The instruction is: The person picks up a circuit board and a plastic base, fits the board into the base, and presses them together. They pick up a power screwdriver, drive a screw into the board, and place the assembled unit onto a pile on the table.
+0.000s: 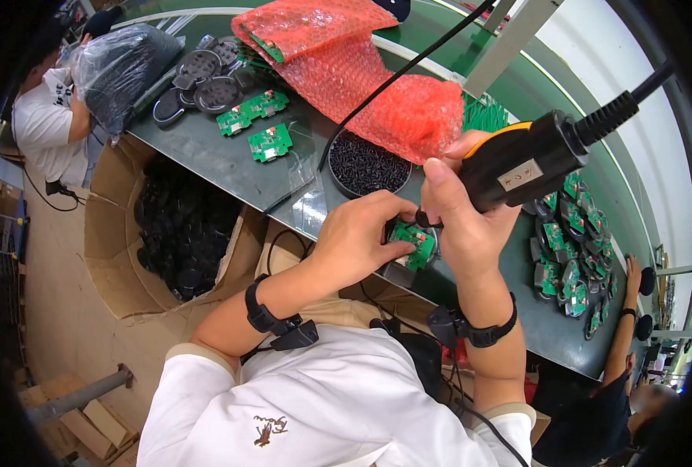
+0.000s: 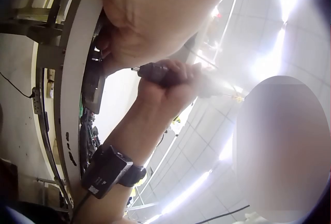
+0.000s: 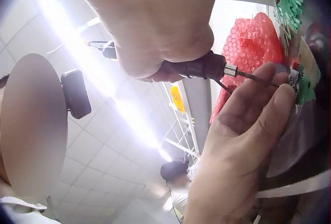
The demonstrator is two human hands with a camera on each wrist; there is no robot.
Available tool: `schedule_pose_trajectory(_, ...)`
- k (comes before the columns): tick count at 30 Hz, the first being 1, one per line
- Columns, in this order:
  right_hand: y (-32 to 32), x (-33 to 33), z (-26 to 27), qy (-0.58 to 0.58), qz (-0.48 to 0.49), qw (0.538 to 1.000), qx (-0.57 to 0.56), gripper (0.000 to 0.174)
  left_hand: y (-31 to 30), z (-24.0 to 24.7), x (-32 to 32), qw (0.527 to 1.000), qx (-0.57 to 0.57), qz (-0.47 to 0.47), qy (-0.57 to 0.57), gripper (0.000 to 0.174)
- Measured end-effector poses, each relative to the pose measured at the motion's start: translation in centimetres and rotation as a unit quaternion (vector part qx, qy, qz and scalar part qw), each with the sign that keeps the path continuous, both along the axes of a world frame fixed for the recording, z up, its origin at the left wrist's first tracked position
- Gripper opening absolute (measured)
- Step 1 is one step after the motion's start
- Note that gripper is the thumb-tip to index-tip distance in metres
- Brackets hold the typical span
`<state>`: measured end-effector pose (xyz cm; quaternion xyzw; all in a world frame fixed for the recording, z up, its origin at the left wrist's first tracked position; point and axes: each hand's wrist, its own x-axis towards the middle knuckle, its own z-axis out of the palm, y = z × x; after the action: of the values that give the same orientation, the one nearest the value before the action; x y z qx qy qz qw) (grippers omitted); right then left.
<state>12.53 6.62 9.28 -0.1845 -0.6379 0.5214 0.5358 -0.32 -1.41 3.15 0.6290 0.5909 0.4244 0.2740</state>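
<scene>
My right hand (image 1: 470, 226) grips a black electric screwdriver (image 1: 529, 159) with a cable at its back end. In the right wrist view, the thin bit (image 3: 253, 77) of the screwdriver points down at a small green circuit board (image 1: 419, 243) in a round dark housing at the table's front edge. My left hand (image 1: 353, 240) holds that board, thumb and forefinger on either side of the bit's tip. Whether a screw sits under the tip is hidden by the fingers. In the left wrist view, the right hand (image 2: 170, 81) is wrapped round the screwdriver's body.
Behind the hands stands a round dish (image 1: 369, 165) of small black screws, beside red bubble wrap (image 1: 346, 78). Loose green boards (image 1: 269, 143) and dark round housings (image 1: 217, 93) lie left. A pile of housings with boards (image 1: 572, 249) lies right. A cardboard box (image 1: 112, 241) stands left.
</scene>
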Motion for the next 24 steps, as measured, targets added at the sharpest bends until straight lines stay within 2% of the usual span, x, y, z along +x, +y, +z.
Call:
schedule_pose_trajectory(3, -0.3, -0.1, 0.3, 0.007, 0.005, 0.999, -0.034, 0.018, 0.0, -0.1, 0.0, 1.000, -0.010, 0.001, 0.003, 0.045)
schedule_pose_trajectory(16, -0.3, 0.1, -0.3, -0.005, -0.005, 1.000, 0.000, 0.018, -0.1, 0.1, 0.2, 1.000, -0.003, 0.007, 0.002, 0.043)
schedule_pose_trajectory(17, -0.4, -0.1, 0.2, -0.008, -0.002, 1.000, -0.030, 0.019, -0.1, -0.2, 0.2, 1.000, 0.003, 0.008, 0.003, 0.043)
schedule_pose_trajectory(18, -0.6, -0.1, 0.6, -0.011, 0.000, 0.998, -0.060, 0.020, -0.2, -0.7, 0.2, 1.000, 0.021, 0.011, 0.006, 0.050)
schedule_pose_trajectory(19, 0.2, 0.0, 0.2, -0.038, -0.007, 0.999, -0.019, 0.034, -0.1, -1.0, 0.2, 0.999, 0.044, 0.014, 0.010, 0.056)
schedule_pose_trajectory(22, 0.9, 0.8, 1.3, 0.003, -0.011, 0.999, -0.032, 0.037, -0.1, -0.8, 0.0, 0.998, 0.060, -0.005, -0.013, 0.054)
schedule_pose_trajectory(23, 1.3, 1.4, 1.9, 0.012, -0.024, 1.000, -0.016, 0.039, -0.4, -0.6, -0.5, 0.999, 0.001, -0.038, 0.000, 0.064)
schedule_pose_trajectory(24, 2.0, 2.0, 2.3, 0.059, -0.024, 0.998, -0.028, 0.038, -0.6, -0.4, -0.8, 0.999, 0.004, -0.039, 0.001, 0.064)
